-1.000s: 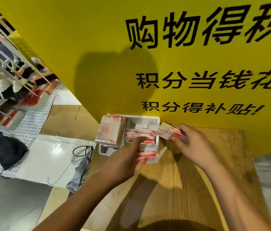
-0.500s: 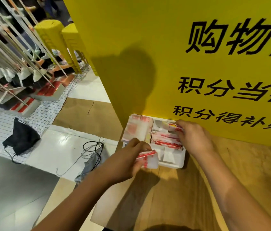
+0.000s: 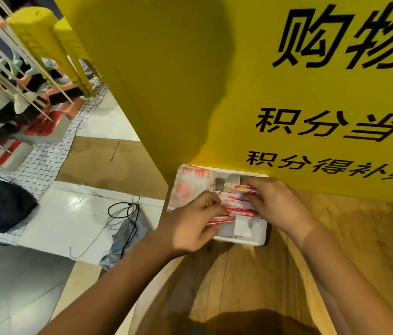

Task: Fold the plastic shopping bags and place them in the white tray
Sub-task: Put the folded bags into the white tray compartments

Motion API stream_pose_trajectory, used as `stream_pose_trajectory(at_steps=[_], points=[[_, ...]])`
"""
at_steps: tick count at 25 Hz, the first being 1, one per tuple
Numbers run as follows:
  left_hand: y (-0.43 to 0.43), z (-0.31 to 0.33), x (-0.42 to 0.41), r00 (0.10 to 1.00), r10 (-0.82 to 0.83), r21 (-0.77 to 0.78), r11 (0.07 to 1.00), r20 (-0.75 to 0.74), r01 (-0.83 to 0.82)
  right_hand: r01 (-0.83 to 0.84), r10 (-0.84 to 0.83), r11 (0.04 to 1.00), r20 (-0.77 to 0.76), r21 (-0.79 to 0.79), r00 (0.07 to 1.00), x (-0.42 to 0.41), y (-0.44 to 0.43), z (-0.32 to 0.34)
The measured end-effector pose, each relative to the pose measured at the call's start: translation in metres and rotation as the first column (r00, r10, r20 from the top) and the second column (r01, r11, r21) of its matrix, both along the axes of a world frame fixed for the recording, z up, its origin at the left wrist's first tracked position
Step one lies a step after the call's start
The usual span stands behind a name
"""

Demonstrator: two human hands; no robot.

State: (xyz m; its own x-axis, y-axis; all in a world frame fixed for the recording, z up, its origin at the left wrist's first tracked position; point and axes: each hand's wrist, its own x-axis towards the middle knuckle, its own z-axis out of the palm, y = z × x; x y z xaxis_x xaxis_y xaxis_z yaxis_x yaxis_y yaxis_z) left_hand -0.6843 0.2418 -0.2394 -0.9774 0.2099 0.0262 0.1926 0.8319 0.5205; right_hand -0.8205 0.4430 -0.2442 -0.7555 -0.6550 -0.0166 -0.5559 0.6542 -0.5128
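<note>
At the far edge of the wooden table (image 3: 335, 238), tight against a yellow sign (image 3: 214, 93) with black lettering, sits the white tray (image 3: 248, 240). A row of folded bags (image 3: 237, 204) stands in its middle section, and a flat stack of bags (image 3: 190, 187) lies along its left side. Left of the table the floor is pale, with a black bag (image 3: 7, 204), a grey pouch (image 3: 125, 240) trailing cord, a wire grid (image 3: 45, 160) and yellow stools (image 3: 38, 37).

The left hand (image 3: 190, 226) pinches a folded bag (image 3: 222, 219) over the tray's near left part. The right hand (image 3: 277, 204), fingers curled, pinches a second folded bag (image 3: 235, 189) at the far section.

One tray, two hands, two stools (the bags in the row blur together, so no count there).
</note>
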Motion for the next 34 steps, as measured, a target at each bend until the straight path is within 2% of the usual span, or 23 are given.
stream_pose_trajectory(at_steps=[3, 6, 10, 14, 20, 24, 26, 28, 31, 34], points=[[0.009, -0.017, -0.008, 0.997, -0.026, -0.246, 0.969, -0.077, 0.006, -0.005, 0.005, 1.0, 0.005, -0.017, 1.0, -0.002, -0.001, -0.002], [0.014, -0.033, -0.014, 0.993, -0.035, -0.342, 0.94, -0.117, -0.007, 0.005, -0.004, 1.0, 0.032, -0.011, 0.999, -0.003, 0.0, -0.004], [0.001, -0.043, -0.019, 0.995, -0.026, -0.32, 0.947, -0.092, -0.005, 0.01, -0.01, 1.0, 0.045, -0.002, 0.999, -0.004, 0.0, -0.004], [-0.008, -0.045, -0.025, 0.998, -0.038, -0.219, 0.975, -0.052, 0.026, 0.007, -0.005, 1.0, 0.095, -0.022, 0.996, -0.004, 0.0, -0.004], [-0.011, -0.057, -0.025, 0.991, -0.033, -0.145, 0.989, -0.131, 0.014, -0.081, 0.079, 0.997, 0.113, 0.008, 0.99, -0.005, -0.006, -0.001], [-0.01, -0.061, -0.024, 0.988, -0.029, -0.121, 0.993, -0.154, 0.011, -0.079, 0.094, 0.98, -0.074, 0.18, 0.993, -0.006, -0.018, 0.001], [-0.009, -0.061, -0.024, 0.988, -0.027, -0.119, 0.993, -0.154, 0.008, -0.06, 0.132, 0.936, -0.19, 0.346, 0.973, -0.003, -0.027, 0.003], [-0.009, -0.06, -0.024, 0.989, -0.02, -0.119, 0.993, -0.144, 0.003, -0.032, 0.154, 0.912, -0.268, 0.409, 0.951, 0.004, -0.034, 0.004], [-0.009, -0.061, -0.023, 0.991, -0.007, -0.121, 0.993, -0.135, -0.009, -0.076, 0.183, 0.943, -0.313, 0.325, 0.932, 0.007, -0.033, -0.005], [-0.008, -0.062, -0.022, 0.989, 0.003, -0.12, 0.993, -0.148, -0.021, -0.186, 0.238, 0.962, -0.274, 0.202, 0.932, 0.005, -0.024, -0.011]])
